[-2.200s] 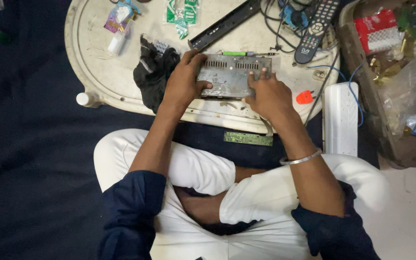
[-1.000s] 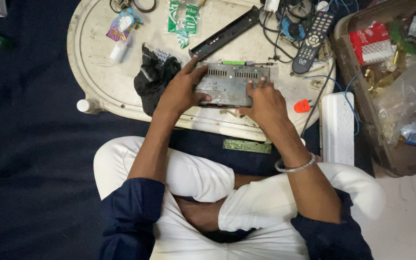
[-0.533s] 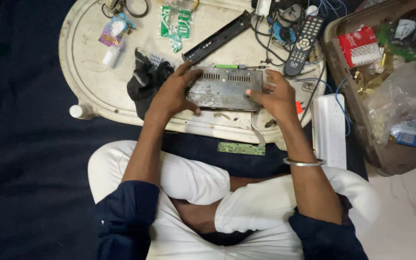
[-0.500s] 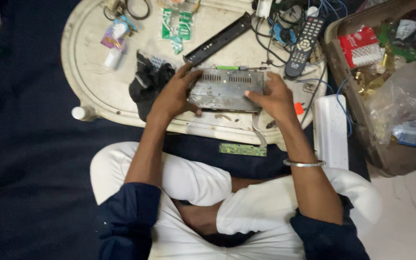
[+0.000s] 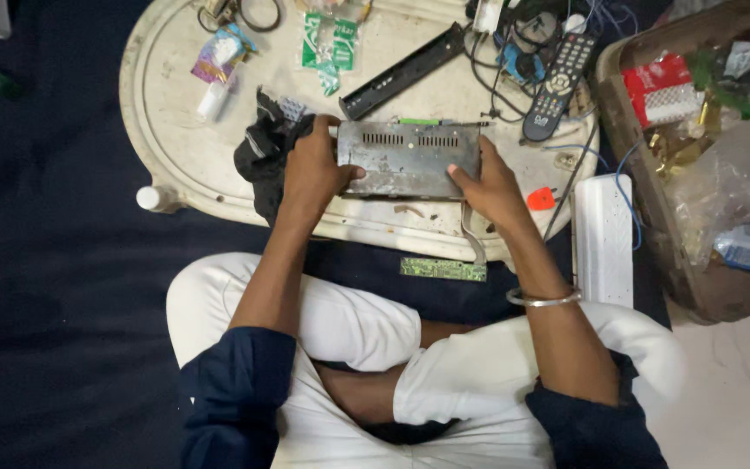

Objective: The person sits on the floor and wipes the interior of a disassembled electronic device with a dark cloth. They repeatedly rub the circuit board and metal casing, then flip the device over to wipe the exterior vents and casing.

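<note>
The person wore dark navy sleeves [image 5: 236,382] pushed above white trousers [image 5: 349,321], with a thin silver bangle [image 5: 542,300] nearby.

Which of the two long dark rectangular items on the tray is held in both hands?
The grey metal box with vent slots, gripped at its ends by the left hand and right hand. The black strip lies untouched, slanted, farther away.

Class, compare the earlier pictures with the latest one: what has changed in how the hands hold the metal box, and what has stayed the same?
Little changed. The right hand slid from the top of the grey metal box to its right end; the left hand stays clamped on the left end. The box remains on the oval tray, with the remote control and black cloth unmoved.
</note>
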